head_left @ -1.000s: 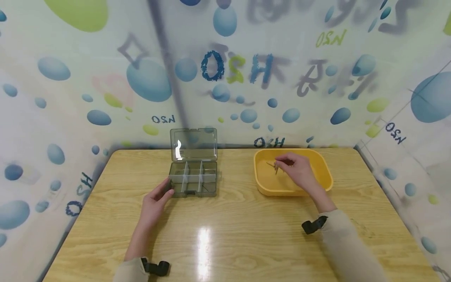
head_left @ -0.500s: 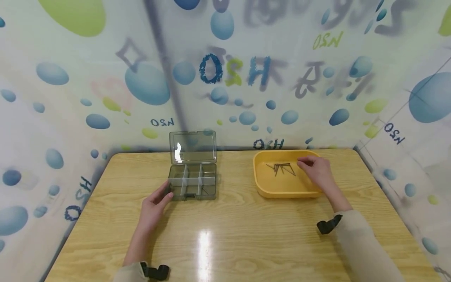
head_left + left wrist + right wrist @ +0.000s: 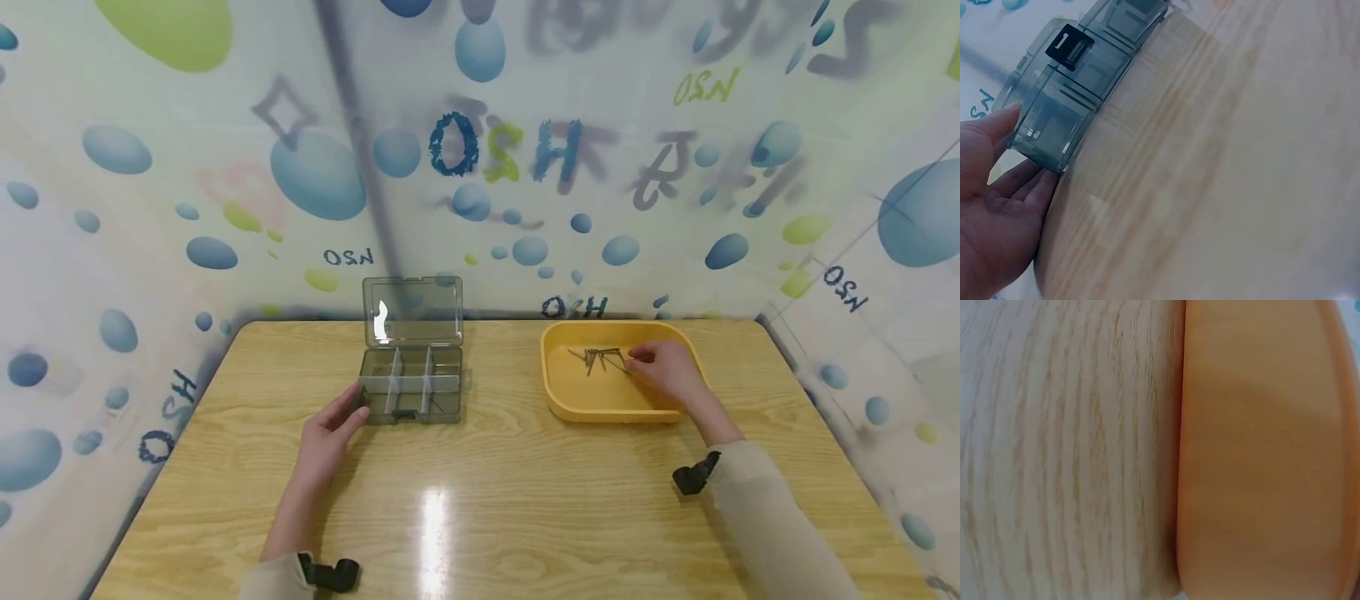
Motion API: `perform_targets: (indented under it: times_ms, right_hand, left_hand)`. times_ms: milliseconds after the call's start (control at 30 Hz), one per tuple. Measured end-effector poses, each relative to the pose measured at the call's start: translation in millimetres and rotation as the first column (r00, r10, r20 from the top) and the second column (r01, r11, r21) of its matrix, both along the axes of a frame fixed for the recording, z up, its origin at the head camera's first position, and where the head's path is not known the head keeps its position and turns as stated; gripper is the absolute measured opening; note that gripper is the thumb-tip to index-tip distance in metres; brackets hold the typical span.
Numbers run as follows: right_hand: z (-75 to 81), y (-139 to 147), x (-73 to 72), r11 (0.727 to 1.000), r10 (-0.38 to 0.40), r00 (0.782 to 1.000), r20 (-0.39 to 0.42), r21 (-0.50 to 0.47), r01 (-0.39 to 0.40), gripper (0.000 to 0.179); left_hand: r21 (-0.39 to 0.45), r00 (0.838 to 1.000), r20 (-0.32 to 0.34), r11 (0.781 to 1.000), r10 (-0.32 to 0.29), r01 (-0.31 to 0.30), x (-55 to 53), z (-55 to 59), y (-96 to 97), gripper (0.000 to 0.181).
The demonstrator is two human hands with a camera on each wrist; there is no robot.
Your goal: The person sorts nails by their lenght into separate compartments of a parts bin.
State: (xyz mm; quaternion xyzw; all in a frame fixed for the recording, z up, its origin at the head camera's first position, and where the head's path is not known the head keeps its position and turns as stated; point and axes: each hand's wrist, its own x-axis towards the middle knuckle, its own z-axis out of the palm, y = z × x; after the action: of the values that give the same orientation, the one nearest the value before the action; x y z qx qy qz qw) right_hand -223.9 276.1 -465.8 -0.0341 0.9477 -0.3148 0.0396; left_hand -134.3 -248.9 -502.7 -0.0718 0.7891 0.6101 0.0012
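Observation:
A yellow tray [image 3: 566, 408] on the right of the table holds a small pile of thin metal nails [image 3: 590, 358]. My right hand [image 3: 667, 369] reaches over its right side, thumb and fingertips together at the end of a nail at the pile's right. A smoky clear box [image 3: 405, 415] with six-part dividers stands at left, its lid [image 3: 414, 312] raised at the back. One thin nail [image 3: 437, 406] lies in its front right compartment. My left hand [image 3: 330, 433] rests against the box's left side, thumb at the upper edge and fingers low at the corner [image 3: 1032, 187].
The wood-grain table [image 3: 495, 492] carries both containers near its back edge. A patterned wall [image 3: 510, 208] rises right behind them. In the right wrist view, only the tray's outer wall [image 3: 1260, 456] and the tabletop [image 3: 1072, 456] show; the hand is out of that view.
My right hand moved right from over the nail pile, uncovering it, then came back slightly left and toward me to a nail's end. The left hand stays at the box.

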Motion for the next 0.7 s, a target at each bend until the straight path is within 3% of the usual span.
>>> perform_targets:
  times_ms: [333,700]
  right_hand:
    - [-8.4,2.1,-10.6,0.999,0.007,0.999,0.052,0.051,-0.01,0.027]
    - [-11.7,-2.2,-15.5,0.984,0.127,0.992,0.005,0.122,-0.126,0.015]
  left_hand:
    - [0.001,1.0,0.026,1.0,-0.016,0.016,2.1,1.8,0.0,0.056]
    - [-0.004,0.999,0.007,0.999,-0.033,0.033,1.5,2.2,-2.2,0.056]
